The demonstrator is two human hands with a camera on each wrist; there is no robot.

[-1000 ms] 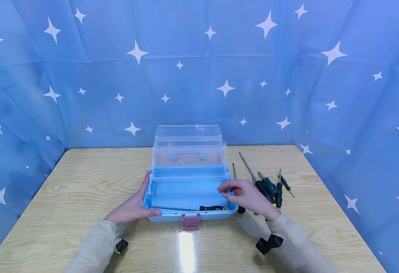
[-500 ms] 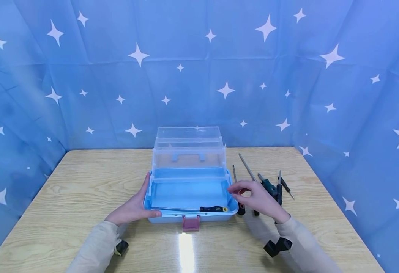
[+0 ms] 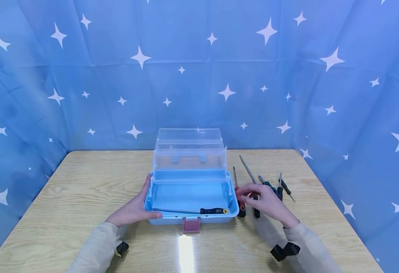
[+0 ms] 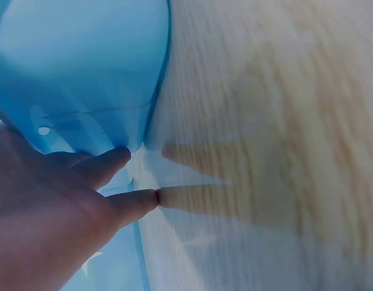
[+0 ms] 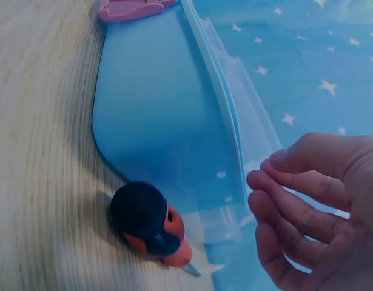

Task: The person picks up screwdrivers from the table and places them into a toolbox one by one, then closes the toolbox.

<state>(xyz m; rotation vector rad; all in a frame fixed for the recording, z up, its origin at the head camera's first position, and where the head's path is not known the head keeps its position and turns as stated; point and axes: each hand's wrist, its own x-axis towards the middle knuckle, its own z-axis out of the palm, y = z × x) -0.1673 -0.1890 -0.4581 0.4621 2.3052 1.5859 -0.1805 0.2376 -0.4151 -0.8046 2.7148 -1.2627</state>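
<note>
A light blue toolbox (image 3: 189,220) stands on the table with its clear lid (image 3: 189,151) raised. Inside, along the front wall, lies a long screwdriver with a black handle (image 3: 214,211). My left hand (image 3: 132,208) rests against the box's left end, thumb along the front rim; the left wrist view shows straight fingers by the blue wall. To the right of the box, my right hand (image 3: 264,201) hovers over a red-and-black screwdriver (image 5: 141,212). Its fingers are loosely bent, the tips close together, with nothing between them. The hand partly hides the tools beneath.
Beyond my right hand lie several more screwdrivers: one with a long shaft (image 3: 248,168), a green-handled one (image 3: 270,185), and a small black-handled one (image 3: 284,185). A purple latch (image 3: 191,225) hangs at the box's front. Blue star-patterned cloth (image 3: 192,76) surrounds the wooden table (image 3: 93,174).
My right hand has moved right, from over the toolbox's right edge to above the screwdrivers beside it. The left hand stays at the box. The head view has shifted slightly.
</note>
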